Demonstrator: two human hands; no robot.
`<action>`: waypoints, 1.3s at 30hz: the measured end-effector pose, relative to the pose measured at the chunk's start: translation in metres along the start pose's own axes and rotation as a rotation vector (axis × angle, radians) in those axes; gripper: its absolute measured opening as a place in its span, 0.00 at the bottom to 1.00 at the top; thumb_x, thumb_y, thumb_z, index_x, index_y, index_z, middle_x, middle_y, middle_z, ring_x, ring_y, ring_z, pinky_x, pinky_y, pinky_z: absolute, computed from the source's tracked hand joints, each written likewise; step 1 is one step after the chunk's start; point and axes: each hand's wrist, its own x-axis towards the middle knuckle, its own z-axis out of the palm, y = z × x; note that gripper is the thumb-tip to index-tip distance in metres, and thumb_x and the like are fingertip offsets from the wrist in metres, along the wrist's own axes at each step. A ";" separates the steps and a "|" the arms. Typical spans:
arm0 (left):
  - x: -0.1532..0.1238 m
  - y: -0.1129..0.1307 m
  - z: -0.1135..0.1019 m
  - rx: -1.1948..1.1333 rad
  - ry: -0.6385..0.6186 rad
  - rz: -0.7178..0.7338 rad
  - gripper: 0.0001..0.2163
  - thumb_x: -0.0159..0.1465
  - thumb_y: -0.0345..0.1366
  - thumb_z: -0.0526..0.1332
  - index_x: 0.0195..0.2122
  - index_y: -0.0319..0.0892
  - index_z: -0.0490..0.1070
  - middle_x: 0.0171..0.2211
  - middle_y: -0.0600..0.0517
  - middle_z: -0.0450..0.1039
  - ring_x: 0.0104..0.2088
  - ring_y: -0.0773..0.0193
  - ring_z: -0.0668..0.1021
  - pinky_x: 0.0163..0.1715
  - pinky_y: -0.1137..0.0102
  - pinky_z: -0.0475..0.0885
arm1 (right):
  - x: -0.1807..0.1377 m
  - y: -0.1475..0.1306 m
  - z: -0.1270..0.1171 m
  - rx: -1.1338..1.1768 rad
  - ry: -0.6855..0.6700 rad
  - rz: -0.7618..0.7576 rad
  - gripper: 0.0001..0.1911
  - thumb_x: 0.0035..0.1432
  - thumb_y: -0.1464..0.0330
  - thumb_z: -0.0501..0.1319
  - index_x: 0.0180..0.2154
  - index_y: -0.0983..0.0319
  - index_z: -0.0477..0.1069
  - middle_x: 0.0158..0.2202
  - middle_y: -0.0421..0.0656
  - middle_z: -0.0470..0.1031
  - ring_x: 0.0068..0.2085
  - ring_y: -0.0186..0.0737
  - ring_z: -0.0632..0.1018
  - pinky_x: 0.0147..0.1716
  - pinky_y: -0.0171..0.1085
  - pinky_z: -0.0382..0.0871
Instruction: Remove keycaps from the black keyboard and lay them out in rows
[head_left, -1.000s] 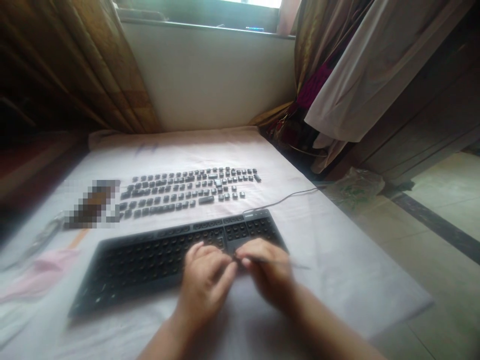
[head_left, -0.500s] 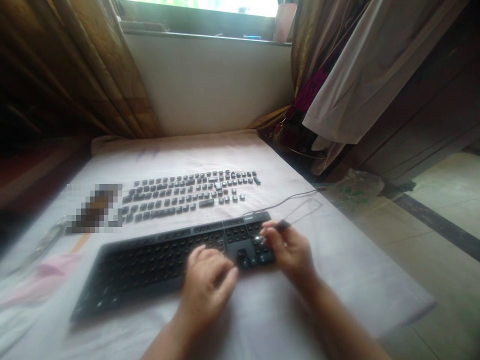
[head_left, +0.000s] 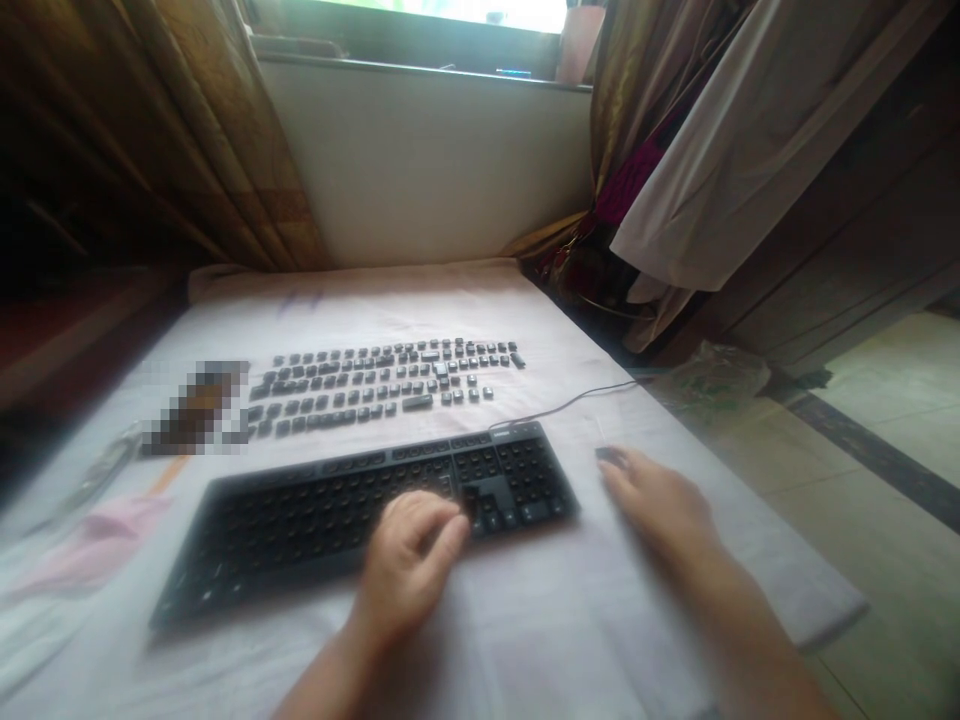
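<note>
A black computer keyboard [head_left: 300,520] lies at a slant on the cloth-covered table, most of its caps off, leaving dark stems; several caps remain along the near row. My left hand [head_left: 412,545] rests on its near edge, right of the middle. The fingers are curled in and their tips are hidden. To the right of the keyboard, my right hand [head_left: 660,500] is low over the cloth, closed on what looks like a wire keycap puller [head_left: 611,457]. Only its dark handle and a faint wire show. Loose keycaps [head_left: 367,378] lie in rows behind the keyboard.
The keyboard's cable [head_left: 577,398] runs off the table's right edge. A pixelated dark object [head_left: 202,410] and a pink cloth [head_left: 97,540] lie at the left. Curtains [head_left: 210,130] hang by the window. A plastic bag [head_left: 712,375] lies beyond the right edge.
My right hand has moved right with the puller, off the keyboard's number pad and over the cloth. My left hand stays at about the same spot.
</note>
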 end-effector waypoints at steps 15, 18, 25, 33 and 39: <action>0.000 -0.001 0.000 0.008 -0.025 0.004 0.11 0.67 0.41 0.59 0.31 0.44 0.76 0.30 0.51 0.79 0.33 0.61 0.80 0.36 0.66 0.74 | -0.026 -0.124 -0.035 0.624 0.111 -0.683 0.23 0.64 0.70 0.59 0.61 0.60 0.64 0.43 0.49 0.81 0.42 0.45 0.82 0.41 0.41 0.80; 0.001 -0.001 0.000 0.019 -0.017 0.019 0.12 0.67 0.41 0.59 0.30 0.45 0.76 0.30 0.51 0.79 0.33 0.60 0.80 0.36 0.66 0.74 | -0.027 -0.131 -0.029 0.624 0.157 -0.717 0.21 0.64 0.71 0.60 0.58 0.62 0.67 0.42 0.50 0.82 0.40 0.46 0.83 0.40 0.41 0.80; -0.002 -0.004 0.001 0.056 -0.022 0.050 0.11 0.67 0.41 0.59 0.31 0.45 0.76 0.28 0.51 0.79 0.32 0.60 0.80 0.36 0.65 0.74 | -0.021 -0.130 -0.030 0.553 0.154 -0.782 0.15 0.64 0.67 0.61 0.51 0.64 0.71 0.40 0.50 0.82 0.38 0.45 0.83 0.39 0.40 0.80; -0.004 -0.005 0.000 0.103 -0.049 0.125 0.06 0.68 0.36 0.58 0.37 0.46 0.75 0.32 0.54 0.80 0.34 0.62 0.80 0.45 0.62 0.70 | 0.048 -0.094 -0.025 0.480 -0.067 -0.569 0.17 0.59 0.68 0.65 0.51 0.61 0.73 0.42 0.46 0.82 0.38 0.42 0.83 0.37 0.37 0.77; -0.006 -0.006 -0.001 0.149 -0.123 0.201 0.06 0.68 0.32 0.57 0.38 0.46 0.73 0.32 0.55 0.79 0.33 0.63 0.79 0.49 0.61 0.67 | 0.126 -0.063 0.004 0.296 -0.397 -0.313 0.18 0.54 0.68 0.68 0.48 0.55 0.77 0.36 0.38 0.83 0.32 0.37 0.81 0.34 0.34 0.71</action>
